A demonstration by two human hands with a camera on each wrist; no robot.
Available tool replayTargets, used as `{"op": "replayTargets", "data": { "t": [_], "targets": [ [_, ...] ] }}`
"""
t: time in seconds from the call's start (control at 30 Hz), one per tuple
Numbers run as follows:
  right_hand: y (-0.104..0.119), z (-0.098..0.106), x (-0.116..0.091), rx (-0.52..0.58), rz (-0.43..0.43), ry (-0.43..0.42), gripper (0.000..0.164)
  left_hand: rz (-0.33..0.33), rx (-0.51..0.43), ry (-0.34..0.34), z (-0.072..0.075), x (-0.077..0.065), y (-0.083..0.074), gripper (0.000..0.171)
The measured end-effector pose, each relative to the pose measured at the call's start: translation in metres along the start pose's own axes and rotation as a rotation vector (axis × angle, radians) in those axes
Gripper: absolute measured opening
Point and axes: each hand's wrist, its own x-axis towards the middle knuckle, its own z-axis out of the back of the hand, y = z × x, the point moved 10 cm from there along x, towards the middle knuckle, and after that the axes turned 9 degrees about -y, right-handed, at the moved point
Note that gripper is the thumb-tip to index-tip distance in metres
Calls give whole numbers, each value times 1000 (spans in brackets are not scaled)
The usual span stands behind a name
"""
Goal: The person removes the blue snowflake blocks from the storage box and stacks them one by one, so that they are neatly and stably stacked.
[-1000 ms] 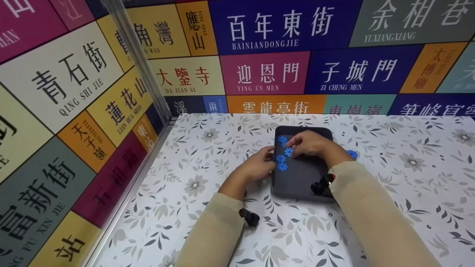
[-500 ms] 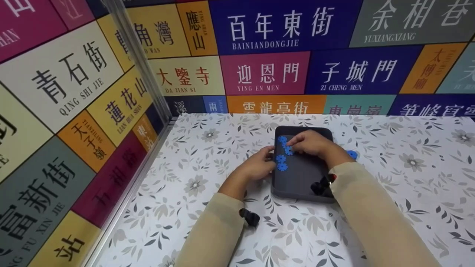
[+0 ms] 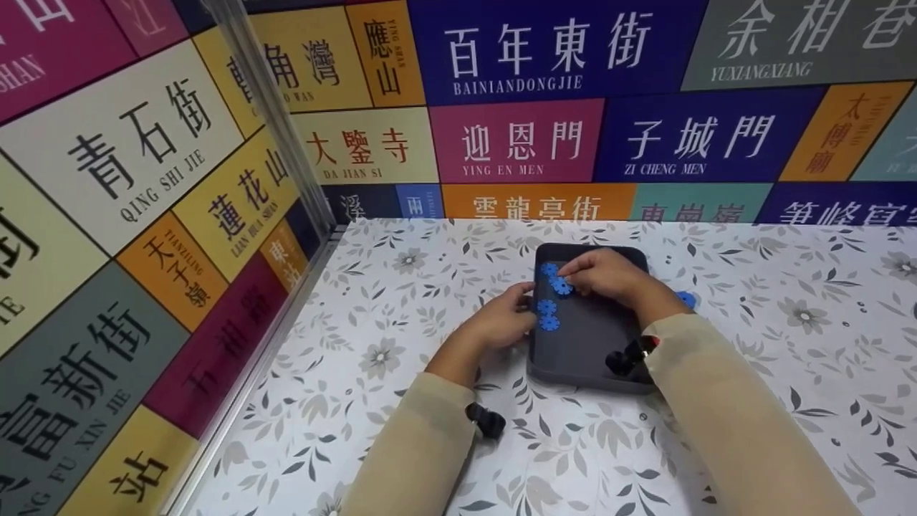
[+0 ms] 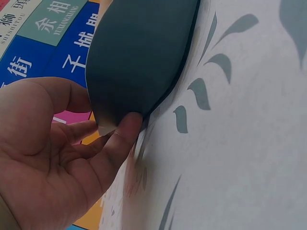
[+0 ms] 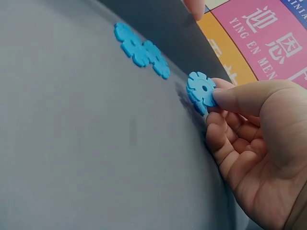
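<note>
In the head view my right hand (image 3: 605, 276) is over the dark grey tray (image 3: 591, 376), at its far left part. Its thumb and fingertips pinch a blue snowflake disc (image 5: 201, 88), a flat round piece with notched edges and a centre hole. Another blue piece shows just beneath that disc, partly hidden. Nearer along the left wall lies a pair of blue discs (image 5: 139, 50), touching or overlapping. My left hand (image 4: 72, 153) grips the tray's left side wall, one fingertip against the outer face and another digit over the rim.
Right of the tray, partly behind the right wrist, more blue discs (image 3: 686, 298) lie on the floral tablecloth (image 3: 401, 315). Sign-patterned panels (image 3: 516, 140) stand behind and to the left of the table. Each wrist carries a small black camera (image 3: 487, 421).
The pinched disc has shifted slightly toward the tray's far end, closer to the far blue piece and further from the near pair. My left hand stays on the tray wall.
</note>
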Motion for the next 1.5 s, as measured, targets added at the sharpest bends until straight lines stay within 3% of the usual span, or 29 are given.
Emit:
{"op": "replayTargets", "data": {
  "t": [0.1,0.27,0.47,0.8,1.1,1.3,1.5],
  "targets": [
    [2,6,1,76,-32,-30,33,-3,-8,1,-1,0,0,73],
    [13,24,1,299,-45,-113,36,13,-60,-6,-4,0,0,72],
    [17,52,-15,472,-53,-176,27,-9,-45,-14,-3,0,-2,73],
    [-17,98,-61,658,-20,-223,18,13,4,-32,-1,2,3,71],
    [-62,127,-89,554,-65,-225,17,4,15,-34,1,2,3,71],
    [-94,131,-95,534,-149,-253,16,20,-7,-32,0,2,5,71],
    [-112,133,-98,461,-168,-287,17,45,-64,-16,-4,0,5,74]
  ]
}}
